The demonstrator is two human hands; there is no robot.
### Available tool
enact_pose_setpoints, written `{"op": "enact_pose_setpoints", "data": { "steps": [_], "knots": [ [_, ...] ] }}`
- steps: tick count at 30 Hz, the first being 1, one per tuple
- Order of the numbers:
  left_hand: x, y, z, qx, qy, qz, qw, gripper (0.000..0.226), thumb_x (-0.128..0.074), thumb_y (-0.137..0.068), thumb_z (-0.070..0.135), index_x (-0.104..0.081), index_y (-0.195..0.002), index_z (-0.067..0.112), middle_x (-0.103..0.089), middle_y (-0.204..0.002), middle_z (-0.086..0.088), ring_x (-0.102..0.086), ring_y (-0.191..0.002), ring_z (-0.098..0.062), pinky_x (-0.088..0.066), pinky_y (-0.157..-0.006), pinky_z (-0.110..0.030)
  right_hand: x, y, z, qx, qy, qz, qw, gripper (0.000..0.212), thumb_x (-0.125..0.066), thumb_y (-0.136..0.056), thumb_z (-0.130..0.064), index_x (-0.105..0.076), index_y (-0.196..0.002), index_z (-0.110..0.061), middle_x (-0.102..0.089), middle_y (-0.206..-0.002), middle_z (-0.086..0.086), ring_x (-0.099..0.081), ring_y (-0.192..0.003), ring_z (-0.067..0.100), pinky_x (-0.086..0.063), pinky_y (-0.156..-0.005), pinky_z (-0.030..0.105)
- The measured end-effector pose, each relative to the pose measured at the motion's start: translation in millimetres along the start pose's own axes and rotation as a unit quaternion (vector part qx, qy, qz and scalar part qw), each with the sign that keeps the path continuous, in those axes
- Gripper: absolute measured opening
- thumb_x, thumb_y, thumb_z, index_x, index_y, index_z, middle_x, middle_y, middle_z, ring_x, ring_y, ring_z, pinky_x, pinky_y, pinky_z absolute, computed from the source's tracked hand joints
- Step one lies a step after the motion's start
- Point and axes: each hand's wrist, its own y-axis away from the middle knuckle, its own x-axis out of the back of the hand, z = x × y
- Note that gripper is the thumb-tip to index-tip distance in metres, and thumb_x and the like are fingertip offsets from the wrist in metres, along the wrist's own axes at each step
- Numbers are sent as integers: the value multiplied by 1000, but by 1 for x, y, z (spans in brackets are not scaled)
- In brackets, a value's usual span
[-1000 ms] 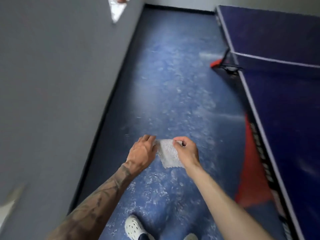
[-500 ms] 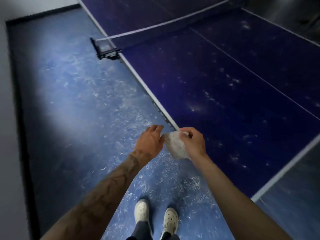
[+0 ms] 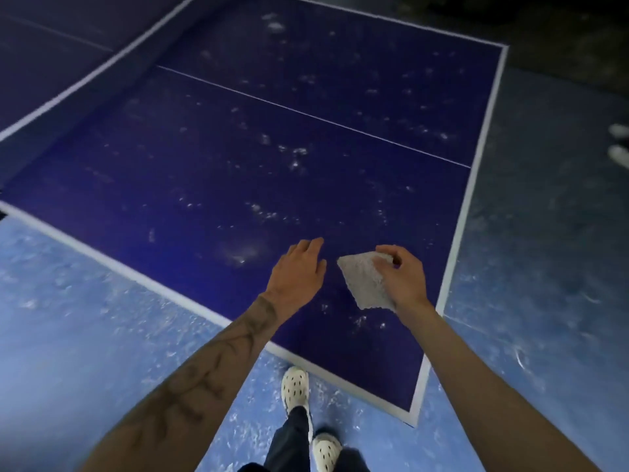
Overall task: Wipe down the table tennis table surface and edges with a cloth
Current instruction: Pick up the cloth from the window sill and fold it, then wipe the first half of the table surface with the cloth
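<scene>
The dark blue table tennis table (image 3: 238, 172) fills the middle of the head view, with white edge lines and pale dusty smudges scattered over it. Its near right corner lies just in front of my feet. A small grey-white cloth (image 3: 364, 281) hangs above the near part of the table, pinched by my right hand (image 3: 401, 277) at its upper edge. My left hand (image 3: 299, 270) hovers just left of the cloth with fingers relaxed, holding nothing.
The net's white top band (image 3: 95, 73) runs across the upper left. Scuffed blue floor (image 3: 85, 335) surrounds the table on the left and right. My pale clogs (image 3: 295, 386) stand at the near corner. Another person's white shoes (image 3: 617, 144) show at the right edge.
My view has swung from the floor and table side onto the table top. My left hand has let go of the cloth and moved apart; my right hand alone holds it over the table.
</scene>
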Motion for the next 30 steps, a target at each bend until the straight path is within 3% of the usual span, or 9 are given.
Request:
{"op": "enact_pose_setpoints", "data": {
  "steps": [6,9,14,18,21,23,25,27,30],
  "knots": [
    [-20,-94,33,-41,-23,-67,997,55,-45,-112,30,-31,-163,15,-45,-157,-7,-46,-140,-26,-45,-113,-45,46,-87,4,-30,-43,80,995,25,-64,-103,-13,-73,-126,-22,-64,-134,-2,-60,-127,21,-53,-109,43],
    [-34,-131,47,-43,-33,-81,995,54,-45,-112,31,-32,-162,16,-45,-158,-6,-46,-141,-24,-45,-114,-44,67,-135,7,-37,-63,96,993,26,-64,-104,-11,-72,-126,-21,-64,-131,-2,-62,-123,23,-53,-110,50],
    [-56,-184,65,-28,-44,-85,995,54,-46,-111,30,-33,-162,15,-46,-156,-5,-47,-140,-23,-46,-113,-42,92,-214,10,-39,-79,95,992,29,-63,-103,-8,-71,-130,-17,-62,-137,0,-59,-130,22,-50,-115,49],
    [-69,-225,72,-27,-48,-86,995,54,-48,-111,28,-35,-161,14,-45,-155,-6,-47,-138,-24,-46,-113,-43,106,-269,7,-14,-107,95,990,31,-62,-103,-7,-70,-130,-21,-61,-131,-5,-61,-123,17,-54,-110,41],
    [-78,-254,69,-25,-51,-81,995,53,-48,-111,28,-36,-160,14,-45,-156,-6,-45,-141,-24,-46,-113,-45,116,-309,7,1,-144,101,984,32,-63,-103,-9,-67,-129,-28,-60,-122,-8,-63,-107,10,-60,-88,29],
    [-84,-269,65,-31,-56,-81,995,52,-49,-110,27,-37,-159,13,-45,-156,-6,-45,-141,-24,-47,-113,-46,124,-333,13,-9,-150,111,982,34,-62,-103,-8,-64,-131,-27,-59,-121,-7,-63,-107,12,-59,-83,26],
    [-90,-281,57,-39,-65,-83,994,52,-50,-110,26,-38,-158,12,-46,-156,-7,-46,-141,-25,-47,-113,-46,134,-351,27,-42,-70,93,992,43,-61,-101,-4,-58,-141,-20,-55,-129,-2,-61,-118,20,-58,-89,29],
    [-99,-290,47,-46,-78,-85,992,51,-51,-109,25,-40,-157,11,-45,-157,-8,-45,-142,-27,-46,-114,-46,141,-363,45,-102,80,57,990,54,-62,-100,-3,-49,-151,-17,-45,-148,10,-55,-131,31,-54,-104,38],
    [-112,-299,33,-48,-106,-77,990,52,-50,-110,25,-41,-158,9,-38,-162,-10,-39,-148,-29,-39,-120,-47,131,-362,64,-109,282,108,947,57,-66,-99,-14,-49,-153,-20,-37,-156,14,-42,-141,38,-39,-118,47]
  ]
}}
